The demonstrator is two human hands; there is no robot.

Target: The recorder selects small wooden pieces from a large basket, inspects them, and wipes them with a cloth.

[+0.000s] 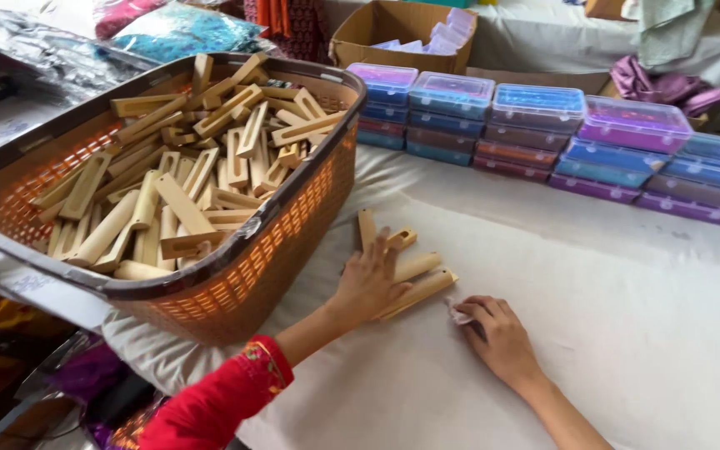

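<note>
The left hand [368, 282] lies flat and open on a small bunch of wooden sticks [406, 275] on the counter [627, 317]. The fingers are spread and press down on the sticks, so they stay side by side. The sticks poke out past the fingertips, just beside the big basket.

The right hand [502, 337] is close by, a little nearer to the person. Its fingers are curled and pinch a tiny pale scrap [460, 314], maybe cloth or paper. The scrap almost touches the end of the nearest stick.

The sticks look stiff, smooth and light, like dry pale wood. They should not bend or break easily. They may roll or slide on the white cover, so holding one around its middle, or by both long sides, seems safest.

The brown and orange basket [293, 242], to the left of the left hand, is piled full of the same sticks. Far past both hands, stacks of clear boxes [535, 125] with blue and purple things inside stand in a row.
</note>
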